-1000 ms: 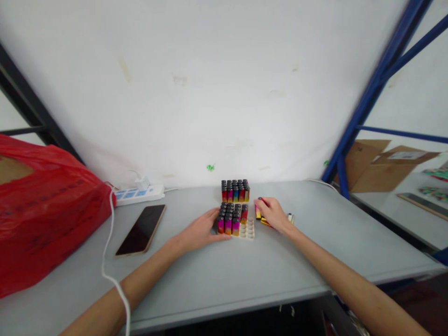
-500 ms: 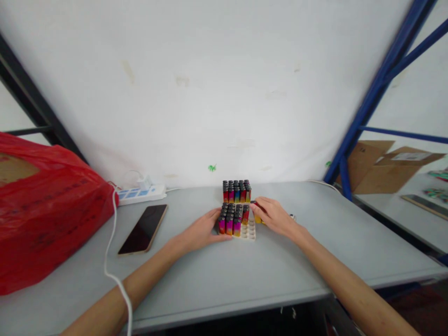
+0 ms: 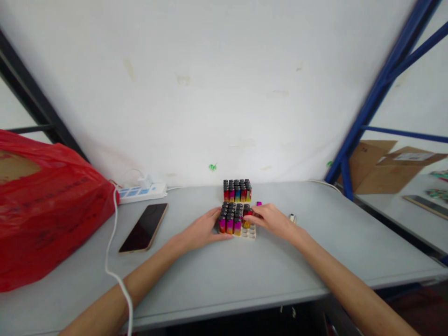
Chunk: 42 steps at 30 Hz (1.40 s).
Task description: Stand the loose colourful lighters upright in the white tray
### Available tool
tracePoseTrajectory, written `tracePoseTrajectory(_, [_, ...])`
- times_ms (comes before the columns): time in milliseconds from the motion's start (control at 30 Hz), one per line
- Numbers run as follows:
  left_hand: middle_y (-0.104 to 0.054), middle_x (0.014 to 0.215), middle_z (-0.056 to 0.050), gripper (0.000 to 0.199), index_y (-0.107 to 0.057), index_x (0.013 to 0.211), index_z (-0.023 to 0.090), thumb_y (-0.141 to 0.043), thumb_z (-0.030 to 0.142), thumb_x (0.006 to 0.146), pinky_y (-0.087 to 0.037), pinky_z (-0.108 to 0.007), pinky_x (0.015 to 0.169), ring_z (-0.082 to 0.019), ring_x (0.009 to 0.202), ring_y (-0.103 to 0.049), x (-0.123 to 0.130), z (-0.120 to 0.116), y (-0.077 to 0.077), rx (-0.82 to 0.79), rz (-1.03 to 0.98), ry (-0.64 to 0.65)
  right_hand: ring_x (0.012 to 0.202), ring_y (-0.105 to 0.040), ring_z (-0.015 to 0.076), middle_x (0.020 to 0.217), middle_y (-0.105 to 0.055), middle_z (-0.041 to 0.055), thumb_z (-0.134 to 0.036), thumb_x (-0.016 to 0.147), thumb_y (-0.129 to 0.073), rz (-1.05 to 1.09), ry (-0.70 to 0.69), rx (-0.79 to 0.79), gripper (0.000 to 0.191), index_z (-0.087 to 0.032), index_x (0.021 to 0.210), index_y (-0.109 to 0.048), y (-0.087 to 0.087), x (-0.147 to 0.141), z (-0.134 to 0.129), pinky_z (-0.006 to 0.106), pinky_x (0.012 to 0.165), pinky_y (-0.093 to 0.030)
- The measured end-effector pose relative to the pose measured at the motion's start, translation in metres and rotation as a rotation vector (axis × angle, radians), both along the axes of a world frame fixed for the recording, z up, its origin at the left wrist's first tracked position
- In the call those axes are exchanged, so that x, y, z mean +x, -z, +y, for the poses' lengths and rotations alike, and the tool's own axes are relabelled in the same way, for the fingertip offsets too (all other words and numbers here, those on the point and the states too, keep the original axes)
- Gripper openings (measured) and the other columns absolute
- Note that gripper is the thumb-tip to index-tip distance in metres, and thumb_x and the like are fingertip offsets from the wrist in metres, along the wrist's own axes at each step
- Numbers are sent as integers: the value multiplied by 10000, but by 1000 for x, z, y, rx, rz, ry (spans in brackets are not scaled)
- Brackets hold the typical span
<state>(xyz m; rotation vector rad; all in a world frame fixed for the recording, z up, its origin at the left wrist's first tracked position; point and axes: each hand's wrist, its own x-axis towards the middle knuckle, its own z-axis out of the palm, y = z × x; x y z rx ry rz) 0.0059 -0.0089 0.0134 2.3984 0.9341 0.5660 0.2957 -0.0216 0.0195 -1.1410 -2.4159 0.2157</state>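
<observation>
"How many trays can you see?"

"One tray (image 3: 250, 232) I can be sure of, and two hands at it: left hand (image 3: 201, 229) on its left, right hand (image 3: 275, 219) on its right."

"And lighters?"

"Front lighters (image 3: 230, 225) on the tray: three in the nearest row at its left. The rows overlap, so I can't total them. Back lighters (image 3: 237, 193), behind the tray: five across the nearest row, the rest too hidden to count."

"Left of the tray?"

"One phone (image 3: 144, 228), one power strip (image 3: 156, 191), one red bag (image 3: 56, 210)."

"Far right of it?"

"One carton (image 3: 381, 168)."

"Green marks (image 3: 213, 166) on the wall behind the tray?"

"Two."
</observation>
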Motion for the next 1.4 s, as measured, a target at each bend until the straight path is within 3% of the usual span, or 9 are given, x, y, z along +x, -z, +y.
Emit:
tracePoseTrajectory(167, [-581,1581,-142,794,-512,1545,203,-819,529,889,-398,-494,1276,-371,1437,-567,0,0,0,3,11,-6,649,-609,178,737,-694,40,-554,1115,-474,-29,-7,-7,473,-195,858,-645,3,1,0,291,631,-365])
tracePoseTrajectory(433, [-586,1575,-132,801,-514,1548,205,-817,546,890,-410,-468,1269,-361,1441,-565,-1,0,1,1,9,-13,735,-700,228,879,-771,97,-483,1132,-469,-257,77,42,373,-174,1123,-677,-6,-5,-9,302,655,-409])
tracePoseTrajectory(600, [-582,1578,-129,813,-515,1545,206,-820,560,880,-400,-470,1279,-364,1444,-563,-1,3,3,24,24,-4,702,-681,214,818,-755,91,-563,1100,-501,-278,137,49,451,-185,954,-699,-9,-7,-13,293,629,-382])
tracePoseTrajectory(700, [-584,1574,-142,812,-503,1553,196,-810,555,893,-403,-484,1277,-358,1440,-568,-1,4,3,28,30,0,685,-649,192,758,-715,56,-537,1136,-398,-102,157,35,524,-202,839,-670,-13,8,-8,296,665,-414])
tracePoseTrajectory(767, [-582,1574,-158,819,-501,1555,176,-801,564,900,-407,-500,1275,-367,1439,-569,-1,4,3,32,32,7,752,-662,199,816,-721,65,-482,1150,-348,24,215,80,510,-200,898,-691,-16,26,-2,310,738,-462])
tracePoseTrajectory(900, [-580,1582,-163,854,-514,1555,173,-823,580,870,-418,-525,1270,-406,1438,-570,-1,3,3,41,18,-8,961,-710,250,1084,-762,133,-521,1039,-591,47,252,13,383,-180,1102,-754,-16,67,8,355,895,-527])
tracePoseTrajectory(1067, [-583,1580,-162,858,-509,1556,180,-819,592,870,-422,-513,1270,-387,1438,-575,0,2,2,37,32,-26,854,-725,264,973,-802,114,-467,959,-688,-65,214,-263,317,-180,1036,-799,-10,91,13,351,799,-541])
tracePoseTrajectory(1233, [-568,1594,-154,846,-490,1559,189,-805,592,886,-405,-493,1278,-357,1455,-560,0,2,2,39,45,-23,852,-710,265,926,-790,128,-404,988,-610,-59,221,-114,291,-177,955,-788,-10,81,15,359,817,-522])
tracePoseTrajectory(1400, [-556,1602,-153,842,-484,1562,193,-795,599,892,-393,-464,1286,-342,1465,-550,-1,2,1,34,71,-19,582,-638,189,662,-697,10,-509,1071,-423,213,337,-137,467,-181,1201,-729,-17,69,10,314,681,-501])
